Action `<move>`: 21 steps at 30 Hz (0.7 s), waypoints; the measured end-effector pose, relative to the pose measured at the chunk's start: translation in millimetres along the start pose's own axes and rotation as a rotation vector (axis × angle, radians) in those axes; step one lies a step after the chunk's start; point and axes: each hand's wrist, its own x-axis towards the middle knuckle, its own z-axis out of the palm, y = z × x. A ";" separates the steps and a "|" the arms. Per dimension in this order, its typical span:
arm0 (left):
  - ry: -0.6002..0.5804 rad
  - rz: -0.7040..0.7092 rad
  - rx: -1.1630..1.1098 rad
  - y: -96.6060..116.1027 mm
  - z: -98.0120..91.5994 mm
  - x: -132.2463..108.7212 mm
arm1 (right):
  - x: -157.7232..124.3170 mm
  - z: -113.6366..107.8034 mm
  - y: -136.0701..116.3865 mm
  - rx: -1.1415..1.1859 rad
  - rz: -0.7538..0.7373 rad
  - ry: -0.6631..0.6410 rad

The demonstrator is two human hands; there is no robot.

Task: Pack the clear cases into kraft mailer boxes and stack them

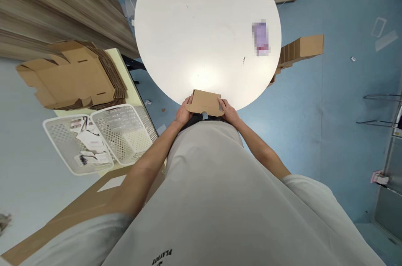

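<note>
A small brown cardboard box (pixel 205 100) is held at the near edge of the round white table (pixel 201 27), close to my body. Its flap (pixel 205 110), with a notch in the middle, faces me. My left hand (pixel 184 111) grips the box's left side, fingers closed along it. On the opposite side, my right hand (pixel 229 110) is closed on the right edge. The inside of the box is hidden from here.
Flattened cardboard boxes (pixel 75 75) are stacked on a side table at left, beside two white plastic baskets (pixel 78 170) (pixel 122 159) holding small packaged items. A blurred purple object (pixel 261 37) lies on the white table's right side. Folded boxes (pixel 309 46) stand beyond the table's right edge.
</note>
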 end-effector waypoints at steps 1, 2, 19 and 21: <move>0.016 0.001 0.016 0.2 0.3 -0.6 | -0.9 1.8 0.0 0.006 0.000 0.013; 0.034 0.006 0.038 0.9 0.8 -0.3 | -1.1 3.3 -0.2 0.017 0.003 0.029; 0.059 -0.114 -0.051 45.8 -16.2 52.0 | 31.9 -66.1 5.7 0.637 0.215 0.220; 0.059 -0.204 -0.095 47.2 -14.6 57.6 | 37.3 -71.1 7.4 0.675 0.245 0.239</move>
